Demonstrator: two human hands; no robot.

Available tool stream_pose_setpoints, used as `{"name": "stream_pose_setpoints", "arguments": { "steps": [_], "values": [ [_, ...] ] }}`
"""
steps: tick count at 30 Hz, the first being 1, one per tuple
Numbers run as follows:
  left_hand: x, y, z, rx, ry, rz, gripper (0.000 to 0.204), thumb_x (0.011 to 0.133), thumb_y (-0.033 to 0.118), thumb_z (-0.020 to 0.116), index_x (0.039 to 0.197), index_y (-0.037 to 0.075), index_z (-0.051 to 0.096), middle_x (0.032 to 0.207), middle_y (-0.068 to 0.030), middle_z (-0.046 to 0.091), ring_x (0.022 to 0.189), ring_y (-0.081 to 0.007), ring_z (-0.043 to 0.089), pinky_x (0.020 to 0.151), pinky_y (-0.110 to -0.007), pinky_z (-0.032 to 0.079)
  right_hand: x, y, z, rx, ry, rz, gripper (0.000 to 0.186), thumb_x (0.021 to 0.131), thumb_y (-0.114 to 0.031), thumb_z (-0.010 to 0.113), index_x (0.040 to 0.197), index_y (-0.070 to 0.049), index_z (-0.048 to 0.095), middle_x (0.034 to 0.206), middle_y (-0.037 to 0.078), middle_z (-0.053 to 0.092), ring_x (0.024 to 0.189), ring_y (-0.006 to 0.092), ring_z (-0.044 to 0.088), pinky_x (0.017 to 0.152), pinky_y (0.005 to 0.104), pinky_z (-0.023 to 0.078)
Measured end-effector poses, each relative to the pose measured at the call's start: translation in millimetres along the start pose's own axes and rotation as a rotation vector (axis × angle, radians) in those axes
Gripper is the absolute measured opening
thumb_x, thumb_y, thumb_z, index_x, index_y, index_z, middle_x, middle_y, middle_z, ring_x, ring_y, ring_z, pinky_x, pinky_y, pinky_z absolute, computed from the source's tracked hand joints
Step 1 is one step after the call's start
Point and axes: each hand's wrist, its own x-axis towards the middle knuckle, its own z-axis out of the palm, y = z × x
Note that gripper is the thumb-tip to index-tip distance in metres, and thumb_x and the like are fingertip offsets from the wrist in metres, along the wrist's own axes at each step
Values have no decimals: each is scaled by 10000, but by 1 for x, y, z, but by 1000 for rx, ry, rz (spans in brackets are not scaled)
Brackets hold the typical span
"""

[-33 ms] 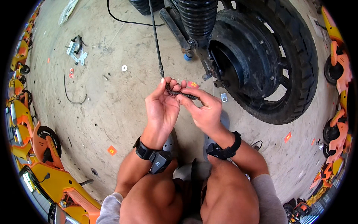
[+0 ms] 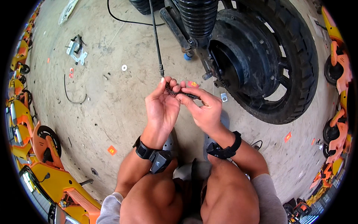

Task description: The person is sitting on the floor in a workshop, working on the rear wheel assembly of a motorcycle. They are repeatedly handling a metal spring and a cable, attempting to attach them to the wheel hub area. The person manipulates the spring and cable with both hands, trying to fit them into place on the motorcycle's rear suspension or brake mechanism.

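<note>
A black brake-type cable [image 2: 156, 39] hangs from the top of the view and ends between my hands. Its lower stretch is a dark, ribbed, spring-like sleeve [image 2: 172, 91] that bends to the right. My left hand [image 2: 162, 106] is closed on the upper end of this piece, thumb and fingertips just under the cable's metal fitting [image 2: 161, 70]. With thumb and forefinger, my right hand [image 2: 204, 108] pinches the sleeve's other end. The fingers partly cover the sleeve, so where it joins the cable cannot be made out.
A large black wheel [image 2: 298, 71] with a hub and a ribbed shock absorber [image 2: 197, 18] stands at the upper right. On the concrete floor lie a metal bracket [image 2: 77, 54], a washer [image 2: 124, 68] and a curved black hose [image 2: 69, 95]. Yellow-orange scooters [image 2: 56, 183] line both sides.
</note>
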Motion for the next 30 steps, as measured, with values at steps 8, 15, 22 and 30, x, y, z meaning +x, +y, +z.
{"name": "stream_pose_setpoints", "arguments": {
  "steps": [8,15,22,30],
  "values": [
    [0,4,6,-55,-70,-37,140,982,118,470,974,5,553,741,-31,475,642,-127,371,682,-287,359,-8,2,7,8,47,178,287,841,-224,750,843,-5,565,729,128,658,655,249,674,551,333,499],
    [2,11,2,-38,-61,-17,147,980,139,486,969,15,562,720,-15,455,636,-122,364,649,-289,351,-7,6,-4,-351,-195,98,359,846,-320,735,764,-16,563,570,112,578,477,277,580,456,341,428],
    [6,15,-1,-74,-114,3,126,979,108,478,976,3,549,713,-12,433,638,-117,344,640,-273,328,-4,7,-9,4,-302,242,303,877,-278,706,847,5,599,609,103,597,548,192,624,519,316,465],
    [6,15,-2,-58,-51,19,122,970,112,492,966,4,547,708,-10,430,637,-118,344,636,-275,324,-7,3,-25,-40,-251,72,217,876,-129,679,1027,18,629,799,138,663,726,189,679,616,322,522]
  ]
}}
